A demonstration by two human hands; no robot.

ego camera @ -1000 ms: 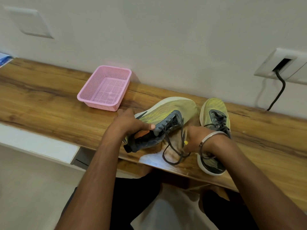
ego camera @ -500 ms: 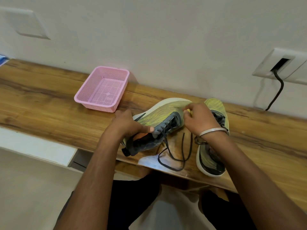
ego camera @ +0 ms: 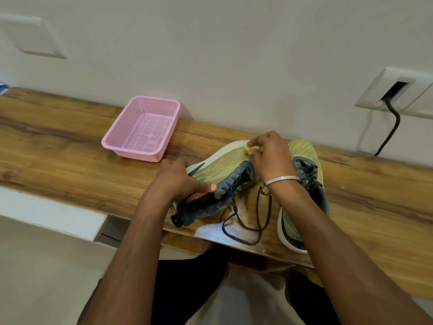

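A yellow-green running shoe (ego camera: pixel 225 167) with a grey lace panel lies tilted on its side on the wooden shelf (ego camera: pixel 70 165). My left hand (ego camera: pixel 180 181) grips it at the collar, thumb on the grey tongue. My right hand (ego camera: pixel 271 158) pinches a small yellow cloth (ego camera: pixel 251 150) against the toe of that shoe. Its dark laces (ego camera: pixel 246 221) hang loose onto the wood. The second shoe (ego camera: pixel 304 165) stands upright to the right, partly hidden by my right forearm.
A pink mesh basket (ego camera: pixel 121 139) with nothing in it sits at the left against the wall. A wall socket (ego camera: pixel 396 90) with a black cable (ego camera: pixel 391 127) is at the upper right. The shelf's front edge runs just below the shoes.
My right hand rose from the laces near the front edge to the toe of the tilted shoe, now holding the yellow cloth there. My left hand kept its hold.
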